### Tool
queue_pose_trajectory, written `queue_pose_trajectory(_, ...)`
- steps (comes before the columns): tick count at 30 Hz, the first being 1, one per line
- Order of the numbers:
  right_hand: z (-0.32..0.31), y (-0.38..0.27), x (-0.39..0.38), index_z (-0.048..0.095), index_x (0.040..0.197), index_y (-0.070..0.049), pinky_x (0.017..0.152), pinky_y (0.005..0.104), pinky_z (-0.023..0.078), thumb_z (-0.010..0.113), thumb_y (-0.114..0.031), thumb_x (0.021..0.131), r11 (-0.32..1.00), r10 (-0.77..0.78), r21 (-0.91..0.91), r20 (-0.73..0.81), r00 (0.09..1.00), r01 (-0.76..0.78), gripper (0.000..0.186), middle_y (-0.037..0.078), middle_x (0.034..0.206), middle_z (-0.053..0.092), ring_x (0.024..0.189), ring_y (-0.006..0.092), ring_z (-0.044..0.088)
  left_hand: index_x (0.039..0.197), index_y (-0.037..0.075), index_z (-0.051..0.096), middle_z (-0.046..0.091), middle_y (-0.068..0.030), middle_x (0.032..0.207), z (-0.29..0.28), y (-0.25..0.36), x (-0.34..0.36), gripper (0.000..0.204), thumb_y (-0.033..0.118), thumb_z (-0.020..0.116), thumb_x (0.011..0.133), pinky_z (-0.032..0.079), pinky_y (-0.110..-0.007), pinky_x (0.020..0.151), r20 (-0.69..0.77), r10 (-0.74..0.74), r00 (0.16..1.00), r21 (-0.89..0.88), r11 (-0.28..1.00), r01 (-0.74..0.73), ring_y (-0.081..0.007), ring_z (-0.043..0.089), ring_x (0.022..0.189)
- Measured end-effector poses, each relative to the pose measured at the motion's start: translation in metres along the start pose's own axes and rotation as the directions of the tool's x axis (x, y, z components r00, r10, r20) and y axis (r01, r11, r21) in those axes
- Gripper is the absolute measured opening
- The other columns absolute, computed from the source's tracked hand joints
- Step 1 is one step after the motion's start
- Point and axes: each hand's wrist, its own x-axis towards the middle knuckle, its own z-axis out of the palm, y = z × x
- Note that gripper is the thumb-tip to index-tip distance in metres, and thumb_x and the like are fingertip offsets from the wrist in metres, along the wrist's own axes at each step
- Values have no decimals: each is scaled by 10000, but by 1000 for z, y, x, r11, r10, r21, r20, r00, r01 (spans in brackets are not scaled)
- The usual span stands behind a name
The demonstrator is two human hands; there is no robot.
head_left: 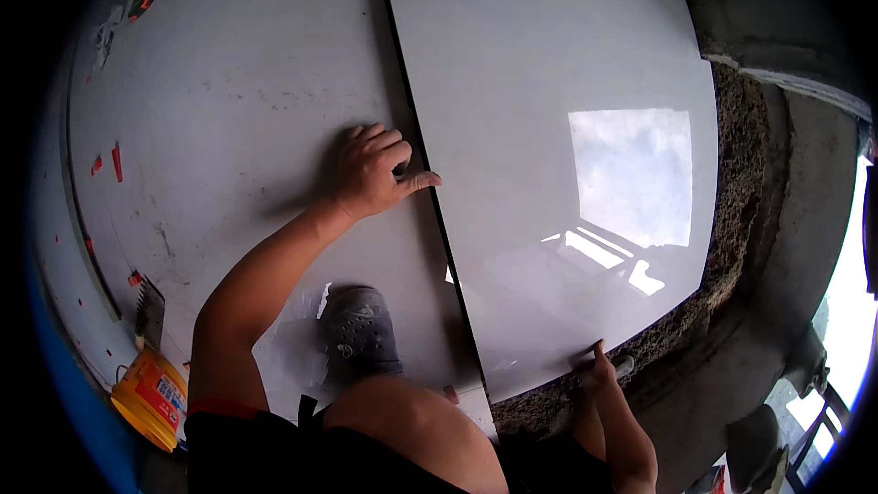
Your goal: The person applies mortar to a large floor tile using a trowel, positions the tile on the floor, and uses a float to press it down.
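A large glossy pale floor tile point(512, 64) takes up the middle and right, its dark left edge standing above the pale floor beside it. At that edge is my left hand point(373, 165), fingers curled and thumb laid over onto the tile. My right hand point(599, 373) grips the near edge with its thumb at the rim; its other fingers are hidden under or behind the tile. Left of the tile, my foot in a dark clog point(359, 325) rests on the floor, close to my bare knee point(412, 416).
Rough mortar point(736, 174) borders the tile's right side, by a grey concrete ledge point(819, 165). At left lie a tape measure point(142, 3), red wedges point(117, 165), a notched trowel point(149, 313) and a yellow bucket point(151, 398). Windows reflect in the tile.
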Motion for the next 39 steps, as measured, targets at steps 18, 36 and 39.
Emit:
queue_pose_trajectory(18,31,7,-18,454,1389,-4,1016,506,464,743,-528,853,966,14,-245,-287,958,-88,804,154,1401,470,1214,323,521,583,107,402,438,-5,626,6,-2,0,595,530,789,742,337,-387,619,110,8,994,35,999,-11,-235,452,644)
queue_pose_trajectory(36,34,3,-3,476,1350,6,942,444,512,767,-531,837,894,81,-408,-261,962,-186,797,132,1312,537,1122,286,560,606,116,409,438,-36,651,6,-4,2,544,424,838,733,339,-406,631,144,41,989,1,999,-42,-266,459,663)
queue_pose_trajectory(39,41,-7,-10,456,1393,1,836,481,539,750,-525,858,857,101,-461,-284,953,-228,806,153,1357,532,1102,313,595,597,130,407,441,-38,652,1,-5,4,546,442,833,737,354,-410,643,145,0,989,-51,999,7,-269,488,688)
